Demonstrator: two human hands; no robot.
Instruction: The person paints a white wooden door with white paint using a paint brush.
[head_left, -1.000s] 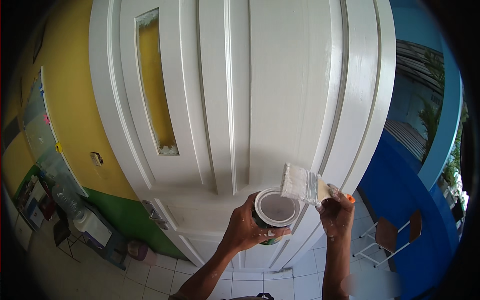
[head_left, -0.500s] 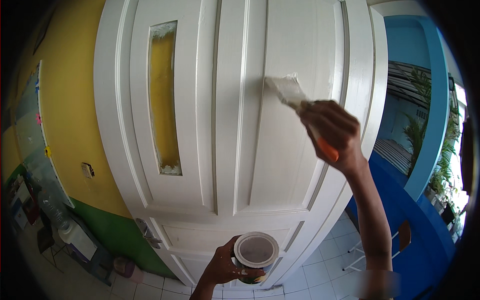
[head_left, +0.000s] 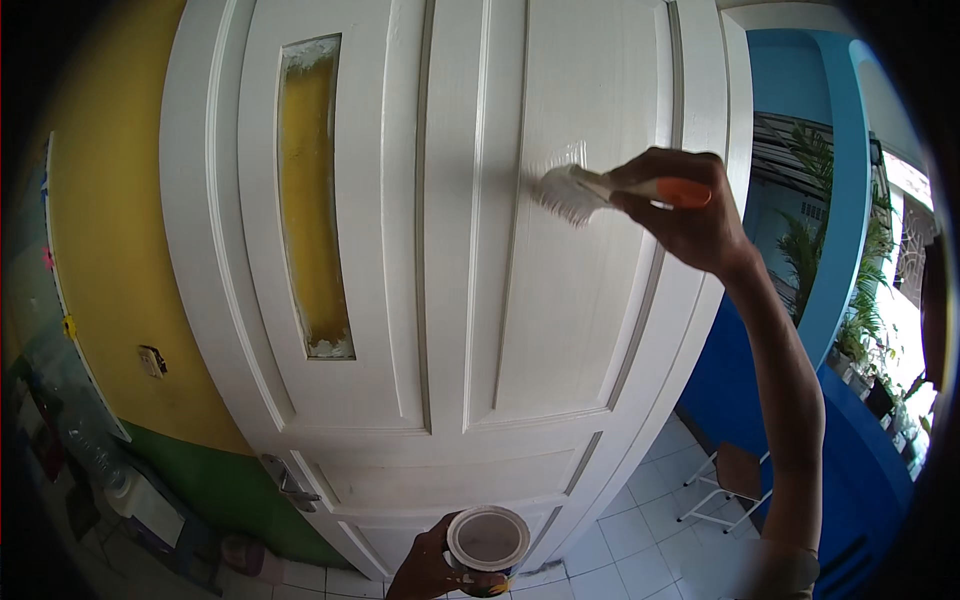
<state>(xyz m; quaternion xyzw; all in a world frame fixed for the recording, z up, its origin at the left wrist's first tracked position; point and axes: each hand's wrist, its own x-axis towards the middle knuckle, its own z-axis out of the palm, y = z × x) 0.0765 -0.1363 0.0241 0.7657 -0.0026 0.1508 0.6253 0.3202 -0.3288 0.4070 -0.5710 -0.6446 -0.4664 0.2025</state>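
Observation:
My right hand (head_left: 680,205) is closed round a paintbrush (head_left: 572,192) with an orange-tipped handle. The bristles are white with paint and lie against the right upper panel of a white door (head_left: 455,290), beside the panel's left moulding. A wet, glossy patch shows just above the brush. Low in the middle, my left hand (head_left: 432,560) grips an open paint can (head_left: 488,538) by its side, its mouth facing up. The inside of the can looks pale; how much paint it holds I cannot tell.
A narrow yellowish glass pane (head_left: 312,200) and a metal handle (head_left: 290,482) are on the door's left. A stool (head_left: 735,475) stands on the tiled floor at right, near a blue wall (head_left: 715,365). At lower left is a water dispenser (head_left: 150,505).
My right hand has turned the brush: its handle now lies nearly level and the bristles are lower on the panel. The view has shifted, with the can appearing lower.

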